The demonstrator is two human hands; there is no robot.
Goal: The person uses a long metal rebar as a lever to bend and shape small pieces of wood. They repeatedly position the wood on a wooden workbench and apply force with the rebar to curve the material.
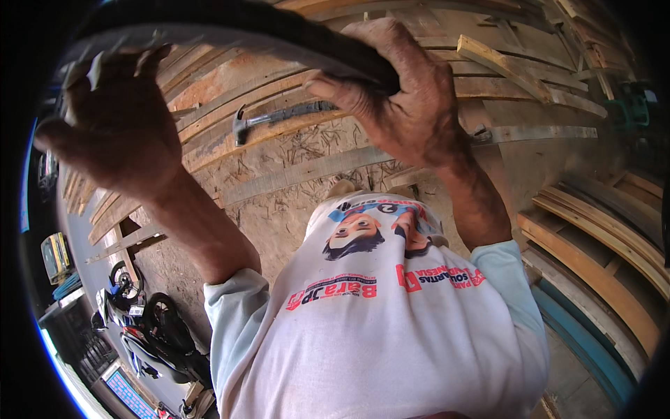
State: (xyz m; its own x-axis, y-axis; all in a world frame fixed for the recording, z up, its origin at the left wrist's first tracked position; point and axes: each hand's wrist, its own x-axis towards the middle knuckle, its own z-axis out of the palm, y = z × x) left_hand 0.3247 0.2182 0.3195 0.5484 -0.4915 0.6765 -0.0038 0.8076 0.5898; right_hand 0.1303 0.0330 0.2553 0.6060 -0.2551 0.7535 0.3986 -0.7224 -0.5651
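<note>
A curved black band (230,38) with a ridged surface arches close to the camera across the upper left. My right hand (394,98) grips its right end, thumb below and fingers bent over it. My left hand (122,122) is raised palm up under the left part, thumb out and fingers apart, their tips touching or just behind the lower edge; contact is hard to tell. Below the band, a claw hammer (241,126) with a taped handle lies on wooden slats (216,150). My white printed shirt (377,328) fills the lower middle.
Loose planks and a short batten (502,66) span the back, over ground strewn with nails or scraps (307,146). Stacked boards (600,258) and teal planks (586,349) stand at the right. A motorbike (167,335) is parked at the lower left.
</note>
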